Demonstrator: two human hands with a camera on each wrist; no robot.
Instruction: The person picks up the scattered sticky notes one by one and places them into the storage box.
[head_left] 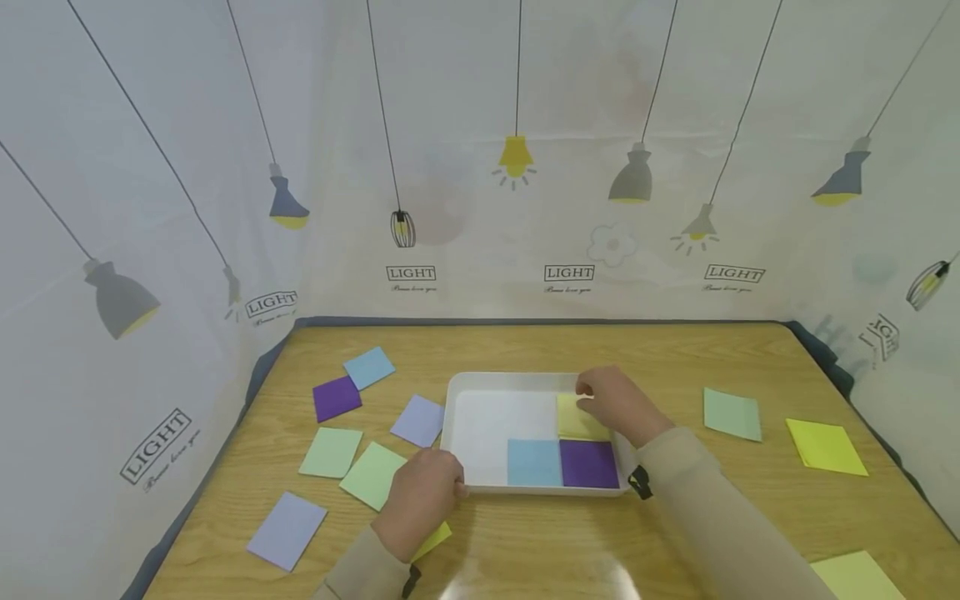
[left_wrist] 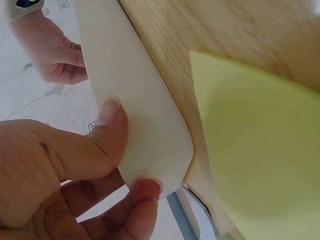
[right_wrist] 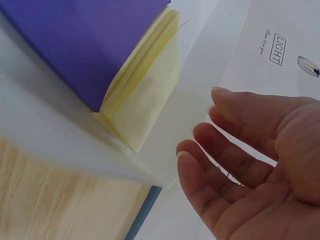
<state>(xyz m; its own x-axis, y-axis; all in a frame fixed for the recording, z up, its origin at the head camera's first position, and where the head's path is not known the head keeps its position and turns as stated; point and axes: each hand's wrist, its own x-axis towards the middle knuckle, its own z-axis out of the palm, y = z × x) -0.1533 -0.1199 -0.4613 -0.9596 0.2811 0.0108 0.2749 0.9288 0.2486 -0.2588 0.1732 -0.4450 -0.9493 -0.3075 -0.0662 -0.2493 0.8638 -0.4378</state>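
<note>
A shallow white tray (head_left: 487, 421) sits on the wooden table. At its near left corner my left hand (head_left: 423, 492) grips the tray, thumb and curled fingers against the wall in the left wrist view. Inside, a light blue sticky note pad (head_left: 534, 462) and a purple one (head_left: 588, 464) lie side by side along the near edge. Behind the purple one is a pale yellow pad (head_left: 579, 427). My right hand (head_left: 618, 404) hovers by the tray's far right corner. Its fingers (right_wrist: 197, 177) are loosely bent, hold nothing and stand apart from the yellow pad in the right wrist view.
Left of the tray lie several loose pads: blue (head_left: 370, 367), purple (head_left: 337, 398), lilac (head_left: 287, 531) and green (head_left: 331, 452) among them. A yellow pad (head_left: 432, 542) is partly under my left forearm. On the right are green (head_left: 732, 414) and yellow (head_left: 827, 447) pads. Printed cloth walls (head_left: 465, 167) enclose the table.
</note>
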